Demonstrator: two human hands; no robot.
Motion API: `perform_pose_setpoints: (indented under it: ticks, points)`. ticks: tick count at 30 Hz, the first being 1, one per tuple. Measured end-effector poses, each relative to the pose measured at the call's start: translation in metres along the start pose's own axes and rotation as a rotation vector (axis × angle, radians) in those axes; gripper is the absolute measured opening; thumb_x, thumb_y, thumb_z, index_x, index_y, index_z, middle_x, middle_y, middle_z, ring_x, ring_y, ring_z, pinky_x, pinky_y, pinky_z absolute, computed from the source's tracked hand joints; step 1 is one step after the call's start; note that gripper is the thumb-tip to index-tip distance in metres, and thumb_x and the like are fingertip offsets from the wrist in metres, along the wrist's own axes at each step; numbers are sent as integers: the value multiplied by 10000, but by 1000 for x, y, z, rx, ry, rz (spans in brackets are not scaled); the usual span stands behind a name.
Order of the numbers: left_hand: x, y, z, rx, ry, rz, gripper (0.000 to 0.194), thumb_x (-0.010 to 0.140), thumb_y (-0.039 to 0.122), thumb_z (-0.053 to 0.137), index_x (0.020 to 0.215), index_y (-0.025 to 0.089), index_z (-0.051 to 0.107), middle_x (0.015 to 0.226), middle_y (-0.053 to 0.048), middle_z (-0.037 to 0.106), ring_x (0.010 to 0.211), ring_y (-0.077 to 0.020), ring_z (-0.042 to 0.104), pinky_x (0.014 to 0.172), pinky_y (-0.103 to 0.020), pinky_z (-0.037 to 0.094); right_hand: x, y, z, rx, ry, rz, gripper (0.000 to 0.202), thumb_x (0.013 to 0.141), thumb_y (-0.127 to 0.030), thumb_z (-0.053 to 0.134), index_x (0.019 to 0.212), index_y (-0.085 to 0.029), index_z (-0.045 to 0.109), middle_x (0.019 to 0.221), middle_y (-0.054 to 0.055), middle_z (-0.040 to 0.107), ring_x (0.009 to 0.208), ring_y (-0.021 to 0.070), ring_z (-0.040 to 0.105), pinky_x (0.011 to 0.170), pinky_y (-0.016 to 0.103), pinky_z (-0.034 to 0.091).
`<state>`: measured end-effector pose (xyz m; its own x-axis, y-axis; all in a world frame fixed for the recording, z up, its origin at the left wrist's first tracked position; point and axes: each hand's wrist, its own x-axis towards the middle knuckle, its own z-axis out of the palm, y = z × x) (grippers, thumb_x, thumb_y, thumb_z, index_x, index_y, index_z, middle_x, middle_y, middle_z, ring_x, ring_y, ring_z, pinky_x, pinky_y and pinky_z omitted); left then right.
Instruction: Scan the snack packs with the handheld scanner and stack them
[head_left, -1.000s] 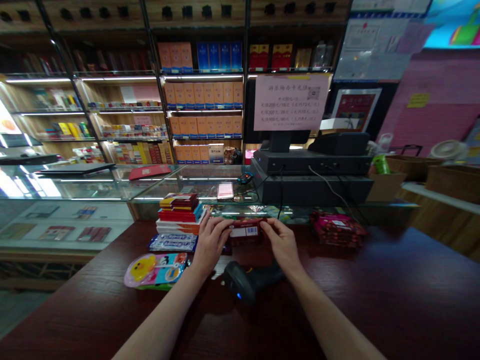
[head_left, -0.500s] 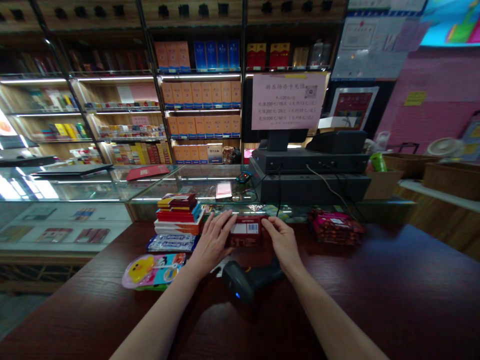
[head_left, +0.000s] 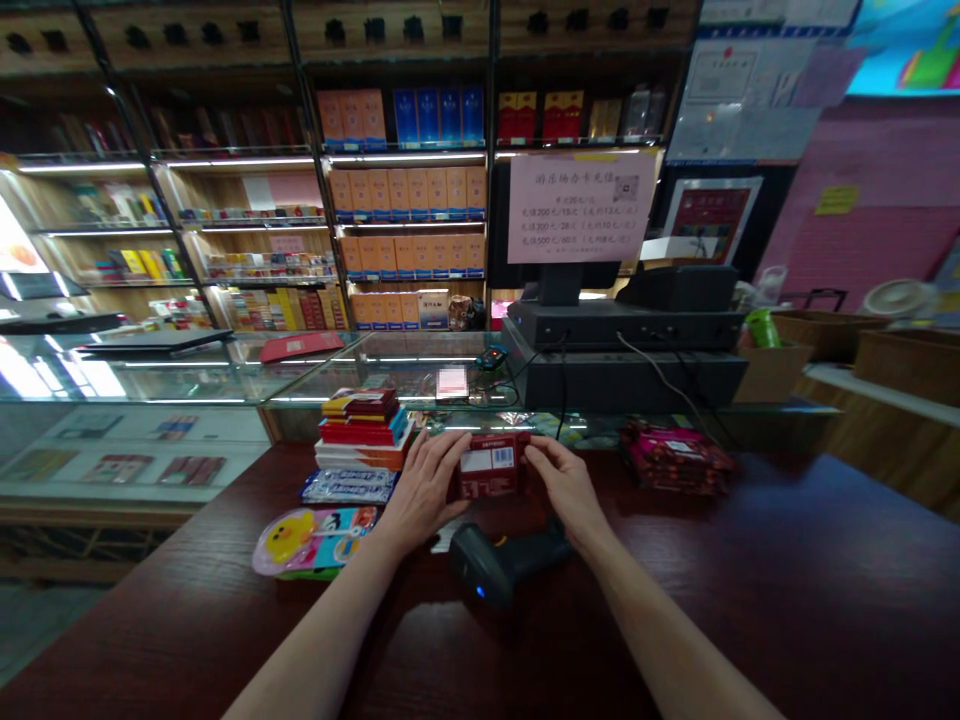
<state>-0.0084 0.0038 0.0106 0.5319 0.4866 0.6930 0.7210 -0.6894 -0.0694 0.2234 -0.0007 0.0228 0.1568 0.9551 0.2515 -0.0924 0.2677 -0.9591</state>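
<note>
A small dark red box (head_left: 487, 462) with a white label and barcode facing me stands on the dark wooden counter between my hands. My left hand (head_left: 429, 487) is at its left end, fingers along the top corner and thumb lower down. At the right end, my right hand (head_left: 564, 487) has thumb and forefinger pressed together by the box's edge. Just in front of the box lies a black barcode scanner (head_left: 499, 565) with a blue light, its handle reaching toward my right wrist.
Left of my hands are a stack of small boxes (head_left: 364, 425), blue-white packets (head_left: 350, 486) and a yellow-duck package (head_left: 315, 540). Dark red packets (head_left: 679, 458) lie on the right. Behind are a glass display counter (head_left: 390, 350) and a black register (head_left: 626, 345).
The view has shifted slightly. The box's labelled face shows a little larger, turned more toward me. Both hands keep their places at its ends, and the scanner lies as before.
</note>
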Motion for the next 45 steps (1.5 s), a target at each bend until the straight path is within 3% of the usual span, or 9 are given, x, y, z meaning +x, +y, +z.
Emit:
perform_pose_setpoints:
  ticks: [6,14,20,24,36,41,45]
  points:
    - [-1,-6,-1,31,33,-10,915,788,232,734,1544,230,218,1463,-141,478,1401,-308,424,1235,-589,219,-1,2,-16,-155,-171,-58,466,816,-432,673,1208,-181,671,919,54,765,857,229,701,824,374,528]
    - [-1,-8,-4,66,47,-105,845,790,205,725,1513,223,288,1498,-146,443,1427,-303,395,1232,-564,238,-20,-1,-44,-445,-445,-108,411,895,-404,626,1269,-232,637,1089,55,752,1050,235,671,980,395,457]
    - [0,-15,-9,81,45,-147,800,797,210,722,1490,233,321,1502,-137,440,1416,-306,407,1228,-568,235,-31,-6,-55,-724,-708,-123,716,702,-413,841,1367,-358,582,1207,29,696,1144,277,585,1020,419,406]
    - [-1,-23,-13,81,46,-168,815,793,207,721,1494,237,307,1502,-137,436,1413,-301,410,1226,-569,241,-36,-6,-50,-818,-810,-126,881,612,-346,884,1418,-375,529,1229,35,665,1151,283,558,1025,409,398]
    - [-10,-41,-12,57,50,-227,799,798,217,702,1494,255,314,1488,-121,467,1409,-285,425,1222,-564,236,-39,4,-46,-850,-800,-196,731,707,-325,788,1400,-356,560,1194,44,676,1122,280,580,1007,397,406]
    - [-11,-43,-12,83,52,-238,795,802,203,696,1493,232,304,1488,-130,468,1413,-285,419,1226,-555,234,-34,-3,-49,-754,-650,-219,684,754,-360,771,1403,-353,556,1248,43,676,1157,278,574,1031,410,399]
    - [-12,-44,-11,93,60,-223,795,802,206,691,1496,236,305,1488,-130,469,1412,-285,425,1225,-555,245,-29,-11,-52,-646,-514,-187,645,736,-364,780,1356,-328,606,1176,42,698,1071,271,620,991,414,435]
